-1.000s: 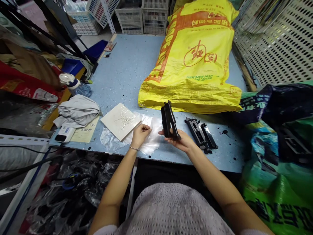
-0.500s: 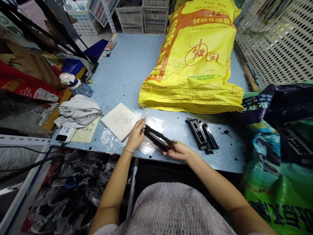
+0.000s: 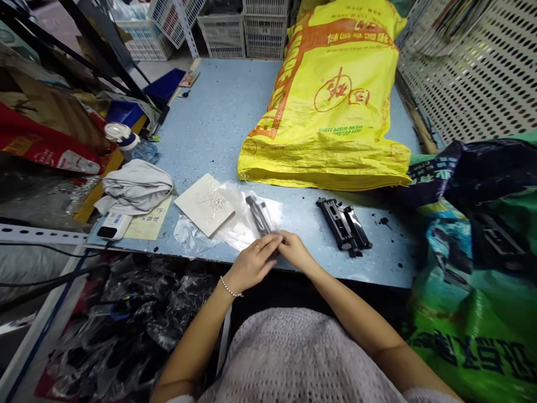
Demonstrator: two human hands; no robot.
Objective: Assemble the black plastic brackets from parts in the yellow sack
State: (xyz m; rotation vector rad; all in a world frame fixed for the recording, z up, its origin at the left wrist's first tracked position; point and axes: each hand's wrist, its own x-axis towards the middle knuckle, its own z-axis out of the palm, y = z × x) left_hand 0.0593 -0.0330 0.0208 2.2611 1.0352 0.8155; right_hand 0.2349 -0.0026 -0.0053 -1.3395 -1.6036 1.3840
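Note:
A black plastic part (image 3: 259, 215) lies in or under a clear plastic bag (image 3: 239, 224), its near end at my fingers. My left hand (image 3: 255, 261) is closed round that near end, the fingertips partly overlapping the other hand. Pressed against it, my right hand (image 3: 294, 249) has its fingers closed at the same end. Exactly what each fingertip pinches is hidden. Just left is a white square pad (image 3: 205, 206) with small clear bits on it. To the right, more black parts (image 3: 344, 225) rest on the blue table (image 3: 218, 123).
A large yellow sack (image 3: 331, 106) covers the table's back right. At the left edge are a grey cloth (image 3: 138, 186), a white device (image 3: 114, 225) and a bottle (image 3: 123, 136). Green bags (image 3: 465, 336) stand at the right, black bagged parts (image 3: 126, 336) below left.
The black part has gone from being held tilted between both hands to lying with the clear bag over it. My hands have come together nearer the table's front edge.

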